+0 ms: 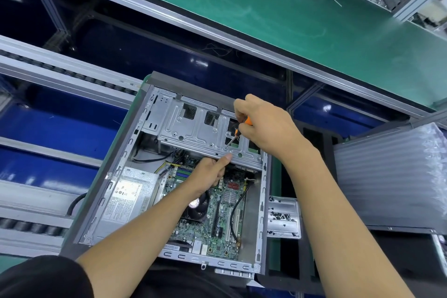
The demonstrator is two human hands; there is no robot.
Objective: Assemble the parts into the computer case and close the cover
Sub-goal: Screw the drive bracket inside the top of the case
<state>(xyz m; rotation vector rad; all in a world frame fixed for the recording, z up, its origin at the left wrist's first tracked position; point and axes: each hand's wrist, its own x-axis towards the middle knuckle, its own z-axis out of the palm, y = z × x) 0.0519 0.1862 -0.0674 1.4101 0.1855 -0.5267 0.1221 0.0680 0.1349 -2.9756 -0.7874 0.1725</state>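
Observation:
An open grey computer case [96, 210] lies flat in front of me, its cover off. Inside are a green motherboard [217, 220], a silver power supply [130, 196] at the left and a metal drive cage [193, 128] at the far end. My right hand [263, 126] grips a small orange-handled screwdriver [242, 126] whose tip points down at the cage's front right area. My left hand [209, 173] sits under the cage's near edge, thumb pressed up against that edge, fingers curled below it.
A small metal tray [283, 218] with several dark screws sits right of the case. A stack of wrapped grey panels [391, 176] stands at the right. A green conveyor belt [266, 2] runs across the back, and roller rails [48, 72] lie at the left.

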